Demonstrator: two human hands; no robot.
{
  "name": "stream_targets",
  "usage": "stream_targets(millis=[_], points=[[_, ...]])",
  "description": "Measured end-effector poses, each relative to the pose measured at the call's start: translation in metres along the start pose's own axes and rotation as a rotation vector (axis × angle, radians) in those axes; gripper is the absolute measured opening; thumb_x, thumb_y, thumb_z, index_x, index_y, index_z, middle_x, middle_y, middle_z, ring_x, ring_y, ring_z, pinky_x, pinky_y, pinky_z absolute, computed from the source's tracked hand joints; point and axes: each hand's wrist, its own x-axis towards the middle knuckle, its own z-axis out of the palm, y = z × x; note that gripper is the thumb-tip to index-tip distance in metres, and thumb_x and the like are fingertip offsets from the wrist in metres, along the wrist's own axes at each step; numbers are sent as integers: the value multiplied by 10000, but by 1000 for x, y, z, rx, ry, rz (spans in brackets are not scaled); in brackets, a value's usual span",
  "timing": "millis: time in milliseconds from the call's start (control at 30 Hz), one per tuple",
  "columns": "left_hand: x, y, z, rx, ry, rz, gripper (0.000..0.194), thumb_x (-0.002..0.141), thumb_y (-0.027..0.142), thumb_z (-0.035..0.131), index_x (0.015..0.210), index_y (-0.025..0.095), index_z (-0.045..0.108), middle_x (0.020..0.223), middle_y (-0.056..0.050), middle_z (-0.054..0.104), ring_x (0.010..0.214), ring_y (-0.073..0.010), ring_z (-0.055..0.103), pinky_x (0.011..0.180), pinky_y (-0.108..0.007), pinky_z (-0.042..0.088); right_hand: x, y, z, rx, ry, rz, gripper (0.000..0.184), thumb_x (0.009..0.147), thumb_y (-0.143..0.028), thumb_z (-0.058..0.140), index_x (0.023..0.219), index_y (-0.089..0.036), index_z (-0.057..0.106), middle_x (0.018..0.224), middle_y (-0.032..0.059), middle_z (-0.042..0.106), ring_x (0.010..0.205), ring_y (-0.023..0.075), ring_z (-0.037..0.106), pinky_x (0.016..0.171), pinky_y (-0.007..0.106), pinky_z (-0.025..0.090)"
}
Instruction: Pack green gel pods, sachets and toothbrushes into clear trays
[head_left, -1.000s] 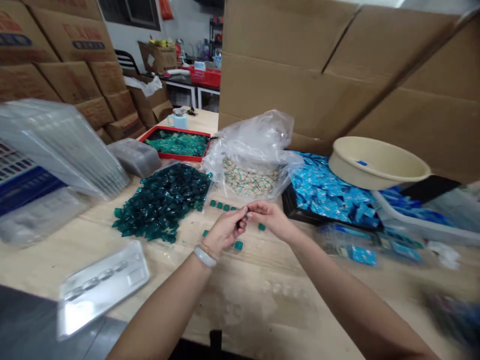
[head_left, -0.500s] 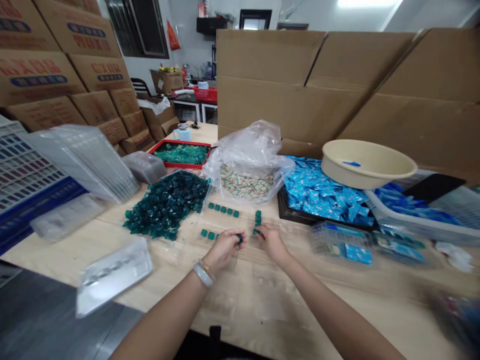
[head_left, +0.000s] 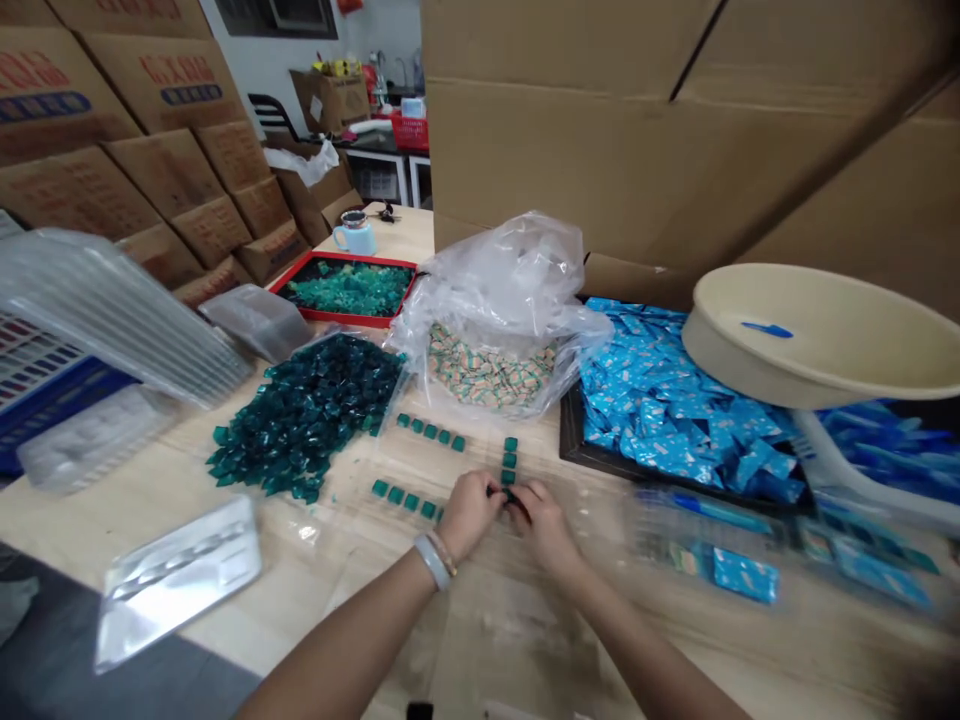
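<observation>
My left hand [head_left: 469,512] is closed, fingertips pinching small dark green pieces, mostly hidden by the fingers. Close beside it, my right hand [head_left: 547,522] pinches a dark green piece at the near end of a short column of glossy green squares [head_left: 510,460]. The hands nearly touch. Left of them, two rows of similar squares lie in what looks like a clear plastic tray: an upper row [head_left: 430,431] and a lower row [head_left: 406,499], whose right end is covered by my left hand. A big heap of dark green pieces [head_left: 322,410] lies farther left.
Behind stands a clear bag [head_left: 517,270] of small printed packets. At right are a black tray [head_left: 574,430] of blue sachets, a cream basin [head_left: 817,375] and filled clear packs [head_left: 742,575]. Stacked clear trays [head_left: 112,310], a loose tray [head_left: 180,580] and a red-rimmed tray [head_left: 405,300] are at left.
My left hand has moved right and now meets my right hand at the column's near end. The column shows more squares. The camera view has tilted down and come closer.
</observation>
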Motion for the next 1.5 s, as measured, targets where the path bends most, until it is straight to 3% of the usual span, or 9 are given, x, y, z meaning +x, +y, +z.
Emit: stream_targets(millis=[267,367,500,667,767,933,1067,1300,1500], points=[[-27,41,-34,-1038,-67,-382,174,665,219,552,806,139,614,839,-56,612,770,-137,559,715,-261,445,10,-54,-32,245,-21,-37,306,791,-175,419,1071,-209,539,930,85,560,851,183,553,748,327,469],[-37,41,-41,-1107,2,-397,210,644,123,530,833,137,621,883,-65,619,709,-106,560,692,-227,447,23,-77,-21,282,-31,-119,320,768,-157,440,1060,-225,550,941,84,552,862,182,544,759,329,465],[-38,23,-82,-837,113,-129,220,700,206,520,885,129,611,885,-86,625,758,-144,581,743,-270,453,34,-97,8,381,68,-78,272,694,-175,506,947,-201,603,795,54,572,666,150,540,644,297,470],[-39,3,-219,169,694,132,232,726,241,495,897,124,600,835,-112,615,897,-259,547,854,-416,382,10,-117,37,933,147,206,242,615,-325,613,791,-159,600,559,-17,548,471,104,489,497,257,428],[-55,-4,-253,502,756,239,423,610,119,567,1032,112,547,1050,-153,552,1102,-311,404,939,-441,276,-11,-130,47,1066,195,294,295,544,-354,674,738,-143,608,522,-19,554,439,94,473,469,250,410],[-100,-9,-154,97,170,423,199,729,297,484,775,154,615,754,-53,612,725,-175,549,671,-263,422,-28,-155,52,972,265,264,289,527,-352,673,718,-142,622,506,-24,553,428,91,461,451,240,393],[-116,-10,-85,-216,63,328,189,696,285,495,630,132,583,516,1,508,490,-110,453,478,-214,355,-45,-165,47,809,244,172,222,618,-333,589,725,-143,634,519,-12,563,431,92,453,446,231,381],[-136,-9,-64,-253,-87,323,140,657,234,487,614,127,566,508,14,492,466,-88,434,457,-203,332,-89,-145,29,598,270,203,234,703,-334,476,694,-137,604,485,-14,513,398,98,442,412,224,358],[-150,-19,-32,-487,-273,27,172,653,295,498,666,125,520,489,44,419,409,-59,377,425,-189,295,-115,-122,23,458,255,-39,271,684,-323,580,910,-176,611,809,39,557,696,140,537,640,260,438]])
